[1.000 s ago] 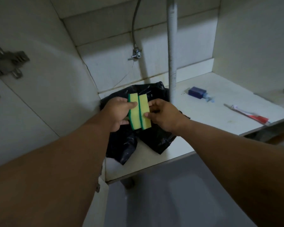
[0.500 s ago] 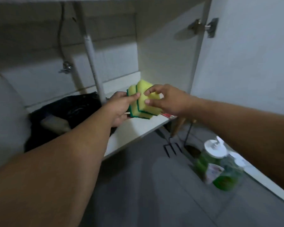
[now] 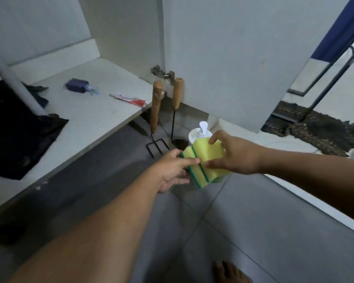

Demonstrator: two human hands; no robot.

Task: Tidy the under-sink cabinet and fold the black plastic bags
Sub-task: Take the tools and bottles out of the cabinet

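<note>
together my left hand [image 3: 173, 170] and right hand [image 3: 236, 158] pinched the yellow foam sponges with green scouring strips [image 3: 205, 162] at frame centre; the crumpled black plastic bag [image 3: 18, 137] lay on the white cabinet shelf [image 3: 102, 113], far left.

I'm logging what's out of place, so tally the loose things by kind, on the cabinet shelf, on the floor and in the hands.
Sponges, held by the left hand and right hand: 2
Wooden-handled tools: 2, a fork and one whose head is hidden
Black bags: 1 heap, number unclear
Toothpaste tube: 1
Blue bottle: 1
Pump bottle: 1
Total: 8
</note>
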